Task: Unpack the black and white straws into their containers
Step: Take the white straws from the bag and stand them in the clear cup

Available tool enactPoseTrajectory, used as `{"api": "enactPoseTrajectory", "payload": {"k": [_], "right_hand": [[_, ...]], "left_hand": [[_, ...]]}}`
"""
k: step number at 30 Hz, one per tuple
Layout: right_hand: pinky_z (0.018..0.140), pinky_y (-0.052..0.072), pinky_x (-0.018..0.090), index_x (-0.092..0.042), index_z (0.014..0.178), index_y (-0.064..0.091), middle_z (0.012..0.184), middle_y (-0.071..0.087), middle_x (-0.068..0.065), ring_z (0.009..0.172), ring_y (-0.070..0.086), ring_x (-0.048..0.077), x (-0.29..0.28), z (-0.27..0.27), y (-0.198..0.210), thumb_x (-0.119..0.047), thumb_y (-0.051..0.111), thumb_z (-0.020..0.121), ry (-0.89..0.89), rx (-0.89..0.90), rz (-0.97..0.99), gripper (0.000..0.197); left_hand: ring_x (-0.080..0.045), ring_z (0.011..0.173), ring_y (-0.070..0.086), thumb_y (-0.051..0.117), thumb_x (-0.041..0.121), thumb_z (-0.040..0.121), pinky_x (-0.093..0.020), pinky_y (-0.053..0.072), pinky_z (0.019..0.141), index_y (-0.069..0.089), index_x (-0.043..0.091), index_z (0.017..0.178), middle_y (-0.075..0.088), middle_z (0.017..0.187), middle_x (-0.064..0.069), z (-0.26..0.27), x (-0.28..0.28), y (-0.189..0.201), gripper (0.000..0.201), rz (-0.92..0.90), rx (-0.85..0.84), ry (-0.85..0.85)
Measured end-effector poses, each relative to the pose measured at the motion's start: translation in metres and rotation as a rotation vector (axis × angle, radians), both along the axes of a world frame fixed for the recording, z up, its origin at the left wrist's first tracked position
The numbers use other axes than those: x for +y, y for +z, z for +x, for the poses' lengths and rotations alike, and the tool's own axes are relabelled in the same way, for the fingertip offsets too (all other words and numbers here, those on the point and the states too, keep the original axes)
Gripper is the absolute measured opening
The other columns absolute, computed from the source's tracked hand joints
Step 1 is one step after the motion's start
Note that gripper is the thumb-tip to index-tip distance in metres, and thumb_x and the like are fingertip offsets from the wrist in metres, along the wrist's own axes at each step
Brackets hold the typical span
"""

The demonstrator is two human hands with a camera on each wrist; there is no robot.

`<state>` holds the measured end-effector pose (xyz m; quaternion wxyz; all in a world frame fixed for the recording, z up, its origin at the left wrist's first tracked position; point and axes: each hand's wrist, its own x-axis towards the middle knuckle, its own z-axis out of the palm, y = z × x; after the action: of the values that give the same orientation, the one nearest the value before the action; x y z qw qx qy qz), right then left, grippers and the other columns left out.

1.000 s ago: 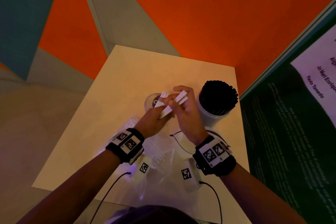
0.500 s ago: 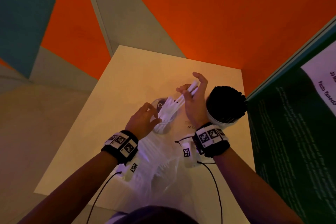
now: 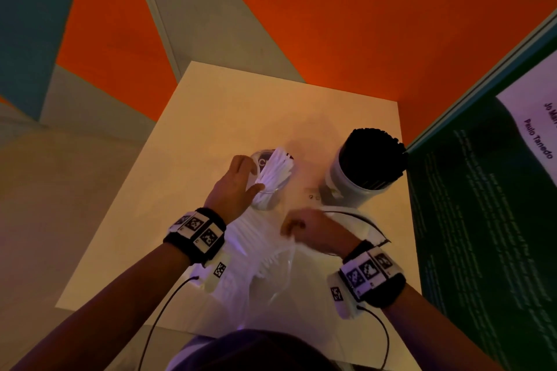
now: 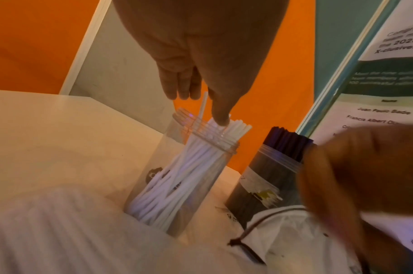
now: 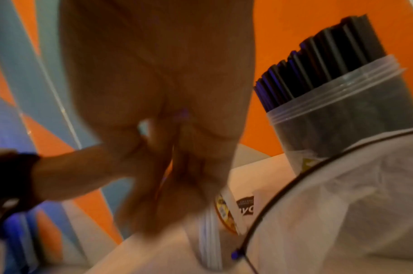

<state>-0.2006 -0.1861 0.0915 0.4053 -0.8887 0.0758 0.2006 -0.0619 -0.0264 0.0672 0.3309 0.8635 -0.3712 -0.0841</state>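
Straws (image 3: pixel 275 172) in left container (image 3: pixel 265 203)

1. Left hand (image 3: pixel 238 182): reaches toward 12 o'clock, fingers nearly straight and relaxed, thumb tip pointing toward 3 o'clock, holding nothing.
2. Left forearm: enters from 7 o'clock, bare, with a black marker-tagged band at the wrist.
3. Right hand (image 3: pixel 313 230): sits at 4 o'clock of the left hand, knuckles up, fingers curled under toward 9 o'clock; blurred in the right wrist view, grip unclear.
4. Right forearm: enters from 5 o'clock, same kind of band at the wrist.
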Motion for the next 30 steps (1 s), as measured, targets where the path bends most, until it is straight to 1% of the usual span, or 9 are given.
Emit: {"api": "enactPoseTrajectory", "payload": {"k": [2, 4, 8, 10, 15, 17, 22, 27, 30], "right_hand": [[0.074, 0.044, 0.026, -0.009, 0.104, 0.067, 0.105, 0.069, 0.008, 0.080, 0.059, 0.014, 0.013, -0.012, -0.017, -0.014, 0.052, 0.092, 0.303, 0.386, -0.120, 0.020], [0.082, 0.047, 0.034, -0.002, 0.108, 0.066, 0.112, 0.067, 0.017, 0.094, 0.064, 0.028, 0.033, -0.021, -0.036, -0.016, 0.053, 0.092, 0.434, 0.503, -0.187, 0.025], [0.092, 0.045, 0.036, 0.001, 0.115, 0.062, 0.116, 0.062, 0.021, 0.107, 0.058, 0.033, 0.066, -0.020, -0.070, -0.013, 0.052, 0.090, 0.277, 0.244, -0.185, 0.029], [0.101, 0.041, 0.036, -0.005, 0.126, 0.056, 0.125, 0.060, 0.018, 0.115, 0.055, 0.030, 0.078, -0.015, -0.082, -0.017, 0.051, 0.093, 0.196, 0.102, -0.195, 0.035], [0.097, 0.041, 0.034, -0.004, 0.121, 0.058, 0.125, 0.060, 0.016, 0.117, 0.055, 0.028, 0.101, -0.005, -0.105, -0.016, 0.047, 0.092, 0.055, 0.077, -0.294, 0.033], [0.095, 0.041, 0.035, 0.000, 0.117, 0.059, 0.122, 0.061, 0.018, 0.115, 0.057, 0.029, 0.109, -0.004, -0.108, -0.010, 0.041, 0.094, 0.078, 0.087, -0.369, 0.032], [0.104, 0.035, 0.035, 0.001, 0.133, 0.044, 0.135, 0.050, 0.019, 0.125, 0.049, 0.029, 0.123, -0.005, -0.112, -0.009, 0.031, 0.100, 0.106, 0.102, -0.524, 0.037], [0.096, 0.042, 0.034, -0.002, 0.123, 0.051, 0.127, 0.057, 0.014, 0.116, 0.056, 0.027, 0.125, -0.003, -0.109, -0.009, 0.031, 0.100, 0.077, 0.101, -0.589, 0.031], [0.095, 0.045, 0.037, -0.002, 0.126, 0.049, 0.128, 0.056, 0.014, 0.115, 0.057, 0.029, 0.124, -0.003, -0.103, -0.012, 0.033, 0.099, 0.062, 0.145, -0.580, 0.033]], "left_hand": [[-0.030, 0.085, 0.054, 0.068, 0.017, 0.086, -0.040, 0.050, 0.065, 0.052, 0.003, 0.100, 0.048, 0.111, -0.013, -0.011, 0.004, 0.001, 0.025, -0.063, -0.100, -0.033], [-0.026, 0.084, 0.052, 0.067, 0.024, 0.087, -0.037, 0.047, 0.070, 0.054, 0.006, 0.096, 0.052, 0.100, -0.010, -0.025, 0.013, -0.003, 0.024, -0.045, -0.164, -0.094], [-0.016, 0.091, 0.051, 0.058, 0.054, 0.087, -0.029, 0.043, 0.079, 0.055, 0.018, 0.109, 0.052, 0.106, 0.003, -0.051, 0.035, -0.019, 0.042, 0.364, 0.078, -0.259], [-0.012, 0.088, 0.053, 0.058, 0.050, 0.088, -0.027, 0.043, 0.078, 0.052, 0.022, 0.117, 0.054, 0.111, 0.004, -0.058, 0.043, -0.022, 0.040, 0.476, 0.195, -0.293], [-0.020, 0.084, 0.058, 0.056, 0.018, 0.092, -0.028, 0.044, 0.074, 0.055, 0.014, 0.116, 0.059, 0.106, -0.006, -0.067, 0.049, -0.017, 0.025, 0.342, 0.271, -0.258], [-0.021, 0.083, 0.058, 0.056, 0.017, 0.092, -0.030, 0.045, 0.074, 0.057, 0.012, 0.114, 0.059, 0.104, -0.006, -0.069, 0.051, -0.014, 0.022, 0.304, 0.276, -0.262], [-0.022, 0.082, 0.056, 0.056, 0.019, 0.093, -0.032, 0.047, 0.075, 0.057, 0.010, 0.112, 0.058, 0.104, -0.008, -0.067, 0.057, -0.011, 0.022, 0.258, 0.289, -0.279], [-0.024, 0.083, 0.058, 0.058, 0.018, 0.092, -0.036, 0.049, 0.078, 0.058, 0.008, 0.110, 0.058, 0.104, -0.009, -0.063, 0.063, -0.010, 0.020, 0.208, 0.300, -0.292], [-0.022, 0.081, 0.058, 0.057, 0.019, 0.093, -0.034, 0.048, 0.076, 0.058, 0.009, 0.110, 0.058, 0.105, -0.008, -0.059, 0.065, -0.012, 0.020, 0.213, 0.311, -0.305]]}}
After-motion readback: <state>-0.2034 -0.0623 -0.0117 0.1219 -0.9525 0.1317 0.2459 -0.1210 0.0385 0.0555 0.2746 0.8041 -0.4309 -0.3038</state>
